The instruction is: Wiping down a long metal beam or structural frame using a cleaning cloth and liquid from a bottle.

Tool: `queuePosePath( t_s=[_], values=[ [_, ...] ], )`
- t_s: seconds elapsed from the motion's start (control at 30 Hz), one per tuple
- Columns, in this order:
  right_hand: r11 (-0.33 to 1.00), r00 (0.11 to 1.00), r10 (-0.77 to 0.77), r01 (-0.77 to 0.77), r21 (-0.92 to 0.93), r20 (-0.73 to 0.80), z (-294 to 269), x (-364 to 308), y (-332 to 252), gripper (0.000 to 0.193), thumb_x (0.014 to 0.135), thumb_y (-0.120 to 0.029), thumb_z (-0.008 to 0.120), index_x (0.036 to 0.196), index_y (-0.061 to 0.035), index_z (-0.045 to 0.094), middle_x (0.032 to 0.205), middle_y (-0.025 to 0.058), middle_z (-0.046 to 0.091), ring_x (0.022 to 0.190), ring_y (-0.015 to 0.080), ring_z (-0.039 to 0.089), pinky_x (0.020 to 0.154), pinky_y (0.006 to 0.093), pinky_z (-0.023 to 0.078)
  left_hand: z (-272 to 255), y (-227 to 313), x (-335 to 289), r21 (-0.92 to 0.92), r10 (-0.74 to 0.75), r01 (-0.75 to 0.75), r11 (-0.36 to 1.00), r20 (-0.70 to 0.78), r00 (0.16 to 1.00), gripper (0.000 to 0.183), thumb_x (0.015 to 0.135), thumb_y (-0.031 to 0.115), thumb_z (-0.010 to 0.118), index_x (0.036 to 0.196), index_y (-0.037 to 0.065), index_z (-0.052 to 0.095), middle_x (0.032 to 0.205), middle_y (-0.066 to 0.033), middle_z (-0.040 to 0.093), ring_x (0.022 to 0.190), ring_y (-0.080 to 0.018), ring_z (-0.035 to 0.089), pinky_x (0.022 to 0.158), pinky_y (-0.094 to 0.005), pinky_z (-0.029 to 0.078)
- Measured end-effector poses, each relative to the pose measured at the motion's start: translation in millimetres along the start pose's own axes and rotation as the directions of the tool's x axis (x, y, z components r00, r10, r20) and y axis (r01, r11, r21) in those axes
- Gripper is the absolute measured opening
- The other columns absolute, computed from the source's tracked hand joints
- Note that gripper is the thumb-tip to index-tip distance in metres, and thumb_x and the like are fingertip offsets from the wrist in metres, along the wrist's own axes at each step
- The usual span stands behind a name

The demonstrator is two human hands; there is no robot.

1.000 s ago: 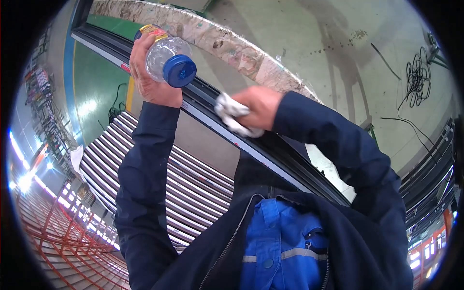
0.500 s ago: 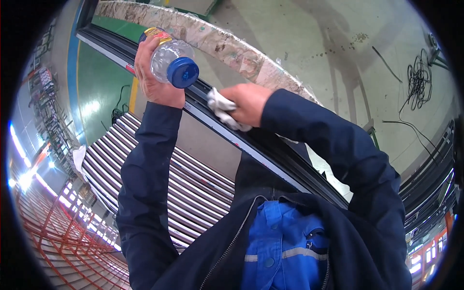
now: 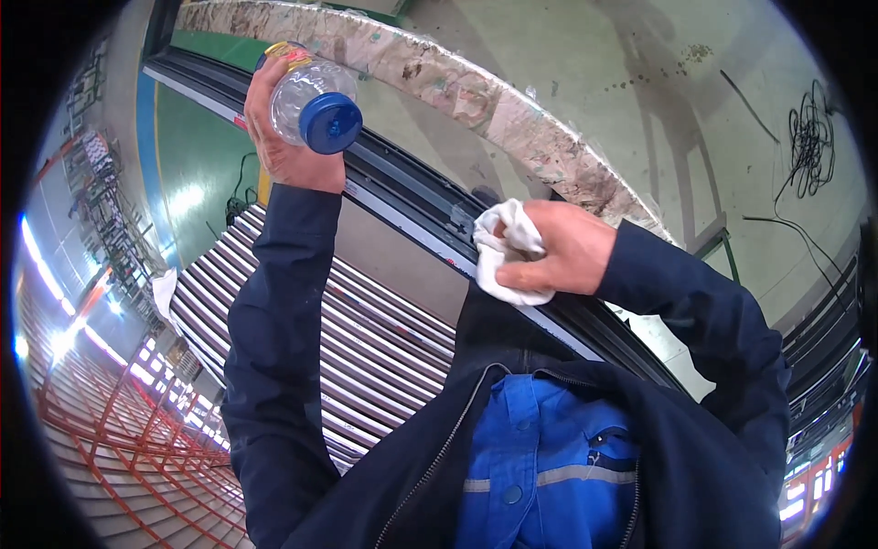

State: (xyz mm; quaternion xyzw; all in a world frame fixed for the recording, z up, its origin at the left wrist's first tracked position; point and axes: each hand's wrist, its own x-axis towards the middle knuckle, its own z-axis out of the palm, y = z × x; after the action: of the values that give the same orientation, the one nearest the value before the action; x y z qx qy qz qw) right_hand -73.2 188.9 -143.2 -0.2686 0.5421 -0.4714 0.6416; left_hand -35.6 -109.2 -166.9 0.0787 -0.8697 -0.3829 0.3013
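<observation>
My left hand (image 3: 291,157) is closed round a clear plastic bottle (image 3: 294,90) with a blue cap (image 3: 331,123) and a yellow label. The bottle is tilted, its cap toward me, over a long dark frame profile (image 3: 407,188). Bunched in my right hand (image 3: 569,245) is a white cloth (image 3: 506,261). The cloth lies against the profile, farther along it to the right and nearer to my body. Wet-looking marks show on the profile just left of the cloth. My fingertips under the cloth are hidden.
A padded, stained support (image 3: 476,102) curves behind the profile. Below my left arm lie several striped light and dark bars (image 3: 384,343). Black cable (image 3: 809,151) is coiled on the floor at right. Red metal racking (image 3: 137,439) stands at lower left.
My right hand has slid the white cloth along the profile to the right and toward me. My left hand with the bottle has shifted slightly left and up.
</observation>
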Motion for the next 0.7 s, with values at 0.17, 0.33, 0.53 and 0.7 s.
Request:
queuePosePath(
  t_s=[0.17, 0.33, 0.53, 0.7],
  values=[
    [0.989, 0.936, -0.143, 0.142, -0.026, -0.321, 3, 26, -6, 0.027, 0.076, -0.014, 0.069, 0.099, -0.0058, 0.059, 0.086, 0.0079, 0.065, 0.08, 0.0173, 0.064, 0.074, 0.0329, 0.051, 1, -2, 2, -0.28, -0.114, 0.116, 0.953, 0.023, 0.993, 0.056, 0.073, -0.008, 0.07, 0.123, 0.007, 0.051, 0.126, -0.0113, 0.052, 0.118, -0.0234, 0.053, 0.1, -0.0361, 0.047],
    [0.996, 0.946, -0.088, 0.079, -0.04, -0.311, 9, 30, -1, 0.026, 0.08, -0.014, 0.068, 0.102, -0.0043, 0.06, 0.086, 0.0089, 0.067, 0.08, 0.016, 0.065, 0.076, 0.0325, 0.052, -2, 5, 3, -0.443, -0.302, 0.306, 0.843, 0.081, 0.95, 0.054, 0.074, -0.009, 0.068, 0.123, 0.007, 0.051, 0.127, -0.012, 0.051, 0.117, -0.0231, 0.054, 0.099, -0.0365, 0.049],
    [0.994, 0.961, 0.11, -0.1, 0.054, -0.254, 19, 45, -6, 0.022, 0.082, -0.017, 0.068, 0.097, -0.0019, 0.065, 0.081, 0.0097, 0.069, 0.075, 0.0176, 0.067, 0.073, 0.0328, 0.053, -6, 1, 4, -0.171, -0.202, 0.206, 0.963, 0.041, 0.978, 0.067, 0.065, -0.005, 0.079, 0.125, 0.009, 0.053, 0.127, -0.0105, 0.053, 0.12, -0.0252, 0.051, 0.104, -0.0361, 0.042],
    [0.998, 0.957, 0.041, -0.053, -0.037, -0.287, 17, 65, -13, 0.025, 0.081, -0.021, 0.068, 0.1, -0.0045, 0.065, 0.085, 0.0134, 0.07, 0.078, 0.023, 0.069, 0.075, 0.0359, 0.053, -9, -8, 0, -0.107, -0.157, 0.161, 0.981, 0.047, 0.987, 0.072, 0.061, -0.003, 0.082, 0.125, 0.009, 0.053, 0.125, -0.0095, 0.055, 0.121, -0.0257, 0.05, 0.105, -0.0359, 0.039]
  ],
)
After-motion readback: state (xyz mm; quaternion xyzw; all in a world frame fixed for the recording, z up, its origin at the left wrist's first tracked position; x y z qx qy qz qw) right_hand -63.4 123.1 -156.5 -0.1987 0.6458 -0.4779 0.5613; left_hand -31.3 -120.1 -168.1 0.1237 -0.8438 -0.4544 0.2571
